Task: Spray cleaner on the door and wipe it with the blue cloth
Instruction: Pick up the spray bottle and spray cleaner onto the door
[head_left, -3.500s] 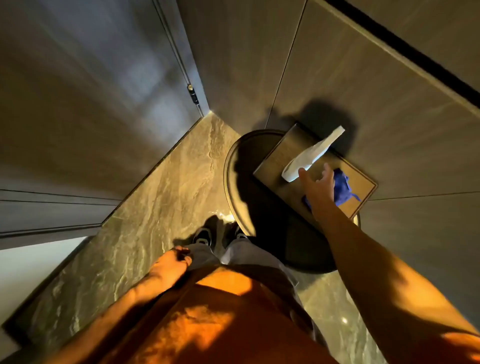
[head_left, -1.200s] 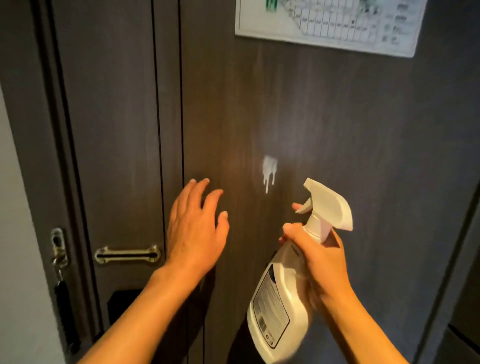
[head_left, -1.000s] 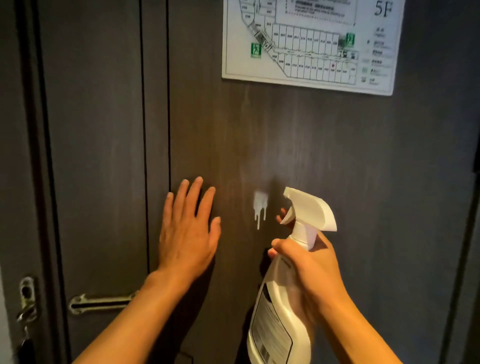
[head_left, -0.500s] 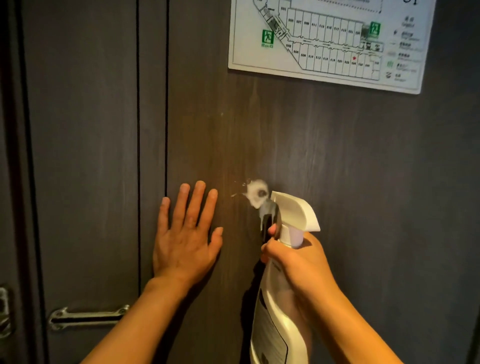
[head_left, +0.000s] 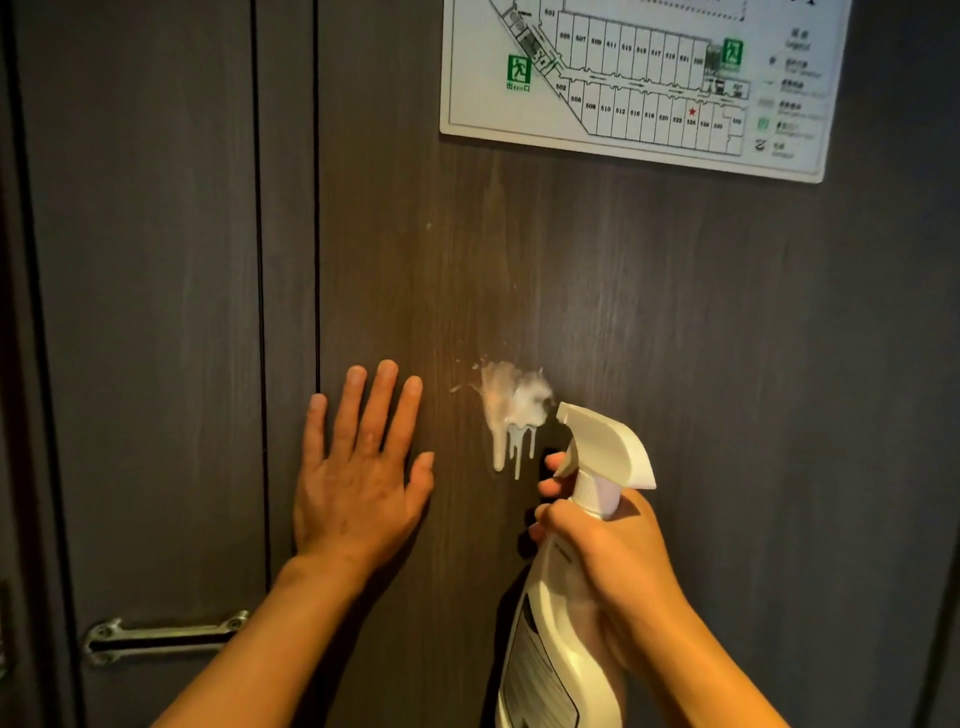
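Observation:
A dark wood-grain door (head_left: 727, 364) fills the view. My right hand (head_left: 608, 566) grips the neck of a white spray bottle (head_left: 561, 649), its nozzle close to the door and a finger on the trigger. Just left of the nozzle, a patch of white foam (head_left: 511, 410) clings to the door and drips downward. My left hand (head_left: 363, 467) lies flat on the door with fingers spread, left of the foam. The blue cloth is out of view.
A white floor-plan sign (head_left: 639, 78) with green exit marks hangs on the door at the upper right. A metal latch plate (head_left: 161, 634) sits on the frame at the lower left. Vertical seams run down the left panel (head_left: 156, 312).
A fresh burst of spray has landed on the earlier spot, so the foam patch is larger and drips further. My left hand stays flat on the door, and my right hand still holds the bottle.

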